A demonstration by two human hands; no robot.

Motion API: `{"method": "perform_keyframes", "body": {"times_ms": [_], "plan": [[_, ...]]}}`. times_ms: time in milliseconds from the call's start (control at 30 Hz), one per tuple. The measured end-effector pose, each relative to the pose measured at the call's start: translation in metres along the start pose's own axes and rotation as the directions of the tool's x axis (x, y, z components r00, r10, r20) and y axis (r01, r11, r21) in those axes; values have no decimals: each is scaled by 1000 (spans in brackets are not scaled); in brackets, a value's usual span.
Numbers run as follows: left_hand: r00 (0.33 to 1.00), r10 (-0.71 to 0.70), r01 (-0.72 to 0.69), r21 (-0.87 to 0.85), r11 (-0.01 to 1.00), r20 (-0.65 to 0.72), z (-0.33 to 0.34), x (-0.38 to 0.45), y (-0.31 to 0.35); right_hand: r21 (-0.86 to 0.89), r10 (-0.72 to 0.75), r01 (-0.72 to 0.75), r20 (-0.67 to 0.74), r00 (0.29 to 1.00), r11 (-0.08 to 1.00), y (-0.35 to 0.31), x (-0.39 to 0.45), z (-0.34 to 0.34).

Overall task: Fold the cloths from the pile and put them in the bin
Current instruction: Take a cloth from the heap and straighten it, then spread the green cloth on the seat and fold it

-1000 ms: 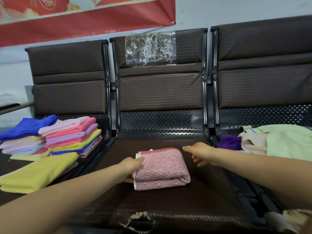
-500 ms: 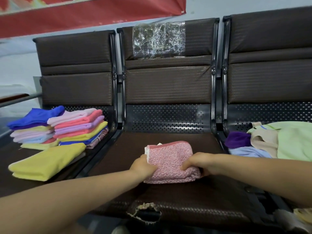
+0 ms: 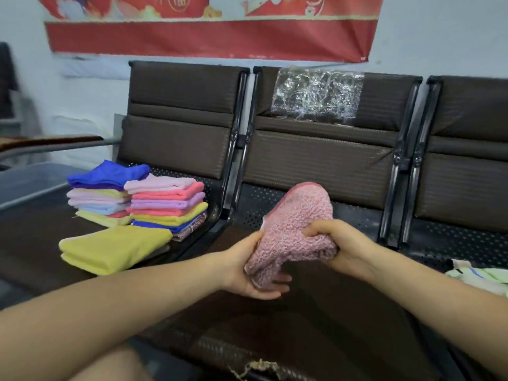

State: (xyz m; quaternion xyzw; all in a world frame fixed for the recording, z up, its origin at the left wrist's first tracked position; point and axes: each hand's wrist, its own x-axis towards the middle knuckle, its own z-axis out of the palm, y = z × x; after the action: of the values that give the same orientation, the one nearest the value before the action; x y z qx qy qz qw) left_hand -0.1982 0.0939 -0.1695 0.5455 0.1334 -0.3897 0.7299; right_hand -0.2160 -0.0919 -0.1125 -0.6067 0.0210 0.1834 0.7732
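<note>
Lifted off the middle seat (image 3: pixel 316 320), where it was lying flat a moment ago, the pink cloth (image 3: pixel 295 232) is now being held in the air between both hands, bunched and tilted, with its folded shape partly squeezed. It is being cradled from below by the left hand (image 3: pixel 247 268), whose fingers are lying fairly straight under the lower edge, while the right hand (image 3: pixel 343 243) is gripping its right side with fingers curled tightly into the fabric. Folding is judged finished, and the carry towards storage is beginning; no bin is being shown clearly, though a grey tray-like edge (image 3: pixel 33 182) is being glimpsed at far left. Stacks of folded cloths (image 3: pixel 154 204) and a yellow cloth (image 3: pixel 115 247) are now being seen nearer the centre, and the unfolded pile (image 3: pixel 483 279) is being pushed to the right edge, since the view is swinging left.
</note>
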Motion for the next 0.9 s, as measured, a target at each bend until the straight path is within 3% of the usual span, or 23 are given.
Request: {"method": "perform_keyframes", "body": {"times_ms": [100,200,300,400,467,533,600,633,667,733,800,900], "plan": [[979,203,-203,-120,972,-9,-24,-15,18,20,-5,5,12,1000,1000,-6,20,23],[925,343,-352,-33,935,-162,-61,-30,31,-48,5,-7,-43,999,999,2,46,49],[879,386,-374,96,922,-279,-106,-52,36,-91,20,-28,-88,996,995,23,74,82],[799,444,-352,284,892,-405,-151,-92,50,-22,21,-21,-7,1000,1000,50,102,133],[693,509,-359,368,858,-511,-186,-121,68,92,9,-16,76,997,996,63,119,177],[532,594,-308,516,799,-603,-226,-139,88,120,0,-19,153,988,993,71,135,220],[343,695,-57,724,687,-633,-258,-152,95,7,45,-47,198,979,999,85,147,252],[283,721,56,761,646,-633,-272,-154,92,-96,99,-80,206,973,992,97,149,263],[275,726,134,773,620,-630,-287,-152,86,-216,161,-116,207,965,969,110,150,271],[364,667,255,758,600,-650,-311,-138,59,-385,238,-160,166,957,909,141,151,281],[444,628,334,768,546,-639,-325,-120,29,-412,199,-132,124,972,902,161,152,283],[397,656,342,767,543,-642,-333,-112,12,-422,170,-101,130,977,901,161,152,277]]}}
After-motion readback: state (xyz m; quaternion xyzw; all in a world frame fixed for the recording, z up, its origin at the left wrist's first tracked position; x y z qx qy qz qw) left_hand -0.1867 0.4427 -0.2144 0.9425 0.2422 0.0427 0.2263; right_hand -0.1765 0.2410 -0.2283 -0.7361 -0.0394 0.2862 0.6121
